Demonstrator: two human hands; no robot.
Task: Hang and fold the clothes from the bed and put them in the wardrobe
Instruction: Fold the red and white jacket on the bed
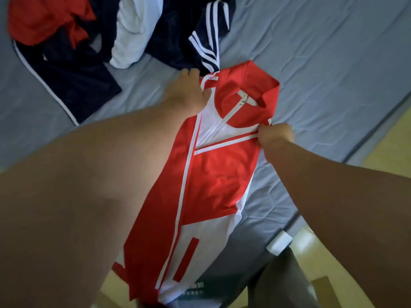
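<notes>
A red and white zip jacket (213,174) lies lengthwise on the grey bed (322,63), sleeves folded in, collar pointing away from me and its hem hanging over the near edge. My left hand (189,90) grips the jacket's left shoulder edge beside the collar. My right hand (275,136) pinches the right shoulder edge just below the collar. Both forearms reach over the bed from the near side.
A heap of clothes lies at the far left of the bed: a red garment (44,18), a navy garment with white stripes (189,36), a white piece (135,30) and navy trousers (73,76). Wooden floor (378,156) shows right of the bed edge.
</notes>
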